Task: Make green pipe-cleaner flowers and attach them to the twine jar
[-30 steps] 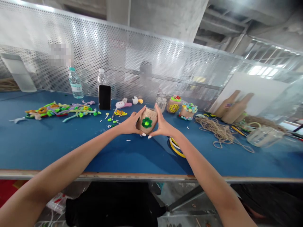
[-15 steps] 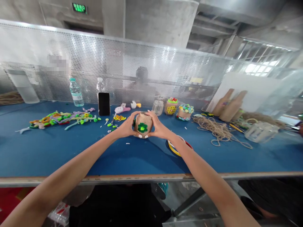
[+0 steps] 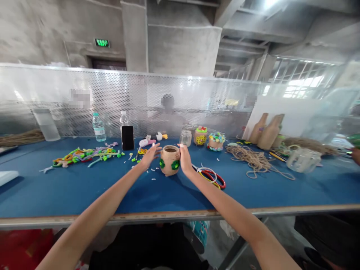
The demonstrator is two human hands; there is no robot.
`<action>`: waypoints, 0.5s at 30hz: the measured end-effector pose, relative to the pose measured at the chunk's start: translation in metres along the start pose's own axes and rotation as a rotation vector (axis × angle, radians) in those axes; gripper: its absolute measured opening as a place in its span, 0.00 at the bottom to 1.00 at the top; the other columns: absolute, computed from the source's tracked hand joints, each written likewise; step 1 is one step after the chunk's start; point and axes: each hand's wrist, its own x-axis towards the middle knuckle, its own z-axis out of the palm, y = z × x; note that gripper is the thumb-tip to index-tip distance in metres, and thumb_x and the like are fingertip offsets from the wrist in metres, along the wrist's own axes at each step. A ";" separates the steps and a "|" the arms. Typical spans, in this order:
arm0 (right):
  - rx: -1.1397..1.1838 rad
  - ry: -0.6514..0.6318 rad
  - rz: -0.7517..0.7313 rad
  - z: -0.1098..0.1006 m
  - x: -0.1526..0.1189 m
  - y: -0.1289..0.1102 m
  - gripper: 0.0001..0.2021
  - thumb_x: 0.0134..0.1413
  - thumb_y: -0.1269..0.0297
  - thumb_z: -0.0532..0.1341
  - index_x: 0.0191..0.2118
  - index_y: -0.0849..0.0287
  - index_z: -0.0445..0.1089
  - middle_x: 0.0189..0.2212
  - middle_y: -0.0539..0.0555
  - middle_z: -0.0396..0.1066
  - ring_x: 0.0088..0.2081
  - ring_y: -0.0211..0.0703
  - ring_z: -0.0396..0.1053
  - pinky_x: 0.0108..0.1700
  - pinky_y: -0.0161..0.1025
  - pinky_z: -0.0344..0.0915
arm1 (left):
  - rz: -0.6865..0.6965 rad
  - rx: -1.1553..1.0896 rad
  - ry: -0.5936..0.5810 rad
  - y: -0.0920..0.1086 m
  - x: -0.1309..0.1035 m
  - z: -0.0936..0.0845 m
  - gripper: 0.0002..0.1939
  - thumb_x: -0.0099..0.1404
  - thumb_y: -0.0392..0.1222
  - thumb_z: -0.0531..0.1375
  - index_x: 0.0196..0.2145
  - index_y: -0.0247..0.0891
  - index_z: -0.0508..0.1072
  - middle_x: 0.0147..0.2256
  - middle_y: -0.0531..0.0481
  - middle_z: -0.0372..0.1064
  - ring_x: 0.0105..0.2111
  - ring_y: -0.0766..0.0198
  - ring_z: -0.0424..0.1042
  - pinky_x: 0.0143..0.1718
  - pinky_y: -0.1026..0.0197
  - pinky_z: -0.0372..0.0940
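Note:
A twine-wrapped jar [image 3: 170,171] with green flowers on its side stands upright on the blue table, its round mouth showing. My left hand [image 3: 149,157] is open just left of the jar, fingers extended, with a small gap between them. Against or very near the jar's right side rests my right hand [image 3: 185,159], its fingers stretched up flat and not wrapped round. Beside my right forearm lie scissors [image 3: 221,180] with red, yellow and white handles, partly hidden by the arm. Small white and green scraps are scattered left of the jar.
Colourful fuzzy stems [image 3: 84,155] are heaped at left, near a phone [image 3: 128,137] and a water bottle [image 3: 98,128]. Behind stand a glass jar [image 3: 185,138] and decorated jars [image 3: 200,136]. Loose twine [image 3: 249,159], wrapped bottles [image 3: 270,133] and another glass jar [image 3: 303,160] are at right.
Both hands held the jar raised before; now it stands on the table, turned so two green flowers show. My left hand has let go and moved left. The camera has tilted up.

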 end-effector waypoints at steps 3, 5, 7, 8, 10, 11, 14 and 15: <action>0.017 0.125 0.067 0.018 -0.003 0.003 0.13 0.61 0.60 0.57 0.48 0.61 0.66 0.47 0.56 0.68 0.45 0.46 0.69 0.46 0.49 0.67 | -0.012 -0.062 0.130 -0.007 0.006 0.034 0.16 0.68 0.45 0.55 0.50 0.35 0.66 0.48 0.43 0.66 0.44 0.57 0.69 0.44 0.50 0.67; 0.028 0.169 0.107 0.026 -0.002 0.003 0.13 0.61 0.60 0.57 0.47 0.61 0.67 0.45 0.56 0.69 0.42 0.45 0.70 0.44 0.47 0.68 | -0.025 -0.078 0.225 -0.008 0.008 0.047 0.14 0.68 0.45 0.55 0.47 0.35 0.68 0.47 0.45 0.66 0.44 0.57 0.69 0.44 0.51 0.67; 0.037 0.196 0.140 0.029 0.001 0.002 0.12 0.61 0.60 0.57 0.46 0.62 0.67 0.44 0.55 0.70 0.41 0.44 0.70 0.43 0.46 0.69 | -0.051 -0.082 0.337 -0.008 0.007 0.054 0.14 0.67 0.45 0.56 0.47 0.35 0.68 0.47 0.45 0.66 0.44 0.57 0.69 0.45 0.50 0.67; 0.040 0.204 0.153 0.030 0.002 0.002 0.12 0.61 0.60 0.57 0.46 0.62 0.68 0.43 0.55 0.70 0.41 0.44 0.70 0.42 0.46 0.69 | -0.065 -0.083 0.390 -0.008 0.006 0.055 0.14 0.67 0.45 0.56 0.48 0.35 0.68 0.48 0.45 0.66 0.44 0.57 0.69 0.45 0.50 0.67; 0.046 0.211 0.168 0.031 0.003 0.004 0.12 0.61 0.60 0.57 0.46 0.61 0.68 0.43 0.55 0.70 0.40 0.44 0.70 0.42 0.45 0.69 | -0.091 -0.087 0.469 -0.008 0.002 0.056 0.14 0.68 0.45 0.55 0.47 0.36 0.68 0.48 0.45 0.66 0.45 0.57 0.68 0.45 0.50 0.66; 0.049 0.212 0.173 0.030 0.004 0.005 0.12 0.61 0.60 0.57 0.46 0.61 0.68 0.44 0.55 0.70 0.40 0.44 0.70 0.42 0.45 0.69 | -0.098 -0.091 0.491 -0.008 0.000 0.055 0.13 0.68 0.45 0.55 0.47 0.37 0.68 0.48 0.45 0.66 0.45 0.57 0.68 0.46 0.51 0.66; 0.072 0.214 0.164 0.028 0.003 0.010 0.12 0.61 0.60 0.57 0.47 0.61 0.67 0.44 0.55 0.69 0.41 0.44 0.70 0.42 0.46 0.69 | -0.100 -0.114 0.508 -0.008 -0.001 0.049 0.14 0.68 0.45 0.55 0.48 0.36 0.68 0.48 0.44 0.66 0.45 0.57 0.69 0.45 0.50 0.66; 0.083 0.214 0.149 0.027 0.002 0.011 0.13 0.61 0.60 0.57 0.48 0.61 0.67 0.45 0.55 0.69 0.42 0.45 0.70 0.43 0.46 0.69 | -0.101 -0.123 0.509 -0.008 -0.001 0.046 0.14 0.68 0.45 0.55 0.48 0.36 0.67 0.48 0.44 0.65 0.45 0.57 0.69 0.45 0.50 0.67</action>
